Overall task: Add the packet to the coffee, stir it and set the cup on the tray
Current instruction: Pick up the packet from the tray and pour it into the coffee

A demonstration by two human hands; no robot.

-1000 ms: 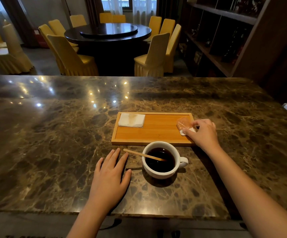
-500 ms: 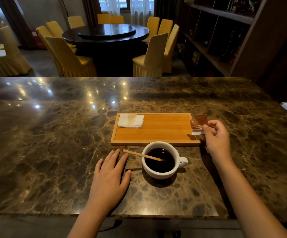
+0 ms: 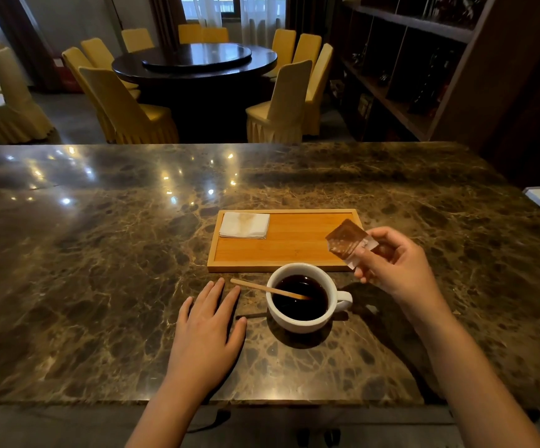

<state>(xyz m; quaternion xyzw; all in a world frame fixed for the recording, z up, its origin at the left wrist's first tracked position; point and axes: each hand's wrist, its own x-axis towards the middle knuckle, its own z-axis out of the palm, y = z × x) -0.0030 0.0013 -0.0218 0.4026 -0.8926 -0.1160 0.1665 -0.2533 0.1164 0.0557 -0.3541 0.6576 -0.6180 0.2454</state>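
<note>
Across the near half of the marble counter [image 3: 100, 286] we see everything the task needs, with the wooden tray [image 3: 291, 253] lying just beyond the white cup [image 3: 304, 321]. On the tray's far left corner sits a folded napkin [image 3: 244, 224]; the rest of the tray is bare wood. The cup stands on the counter, not on the tray, filled with dark coffee, and a wooden stirrer [image 3: 268, 289] leans in it with its dry end pointing left over the rim. Our left hand [image 3: 207, 331] lies flat and relaxed on the counter just beside the cup, grasping nothing. Our right hand [image 3: 394, 270] is raised to the right of the cup and pinches the brown packet [image 3: 347, 240] by one end, above the tray's near right corner. We judge that the first step is in hand: the packet looks unopened, so next we need both hands to tear it, then tip it over the coffee without spilling. We can read no brand or writing on the packet, cup or napkin; the packet's print is too blurred.
</note>
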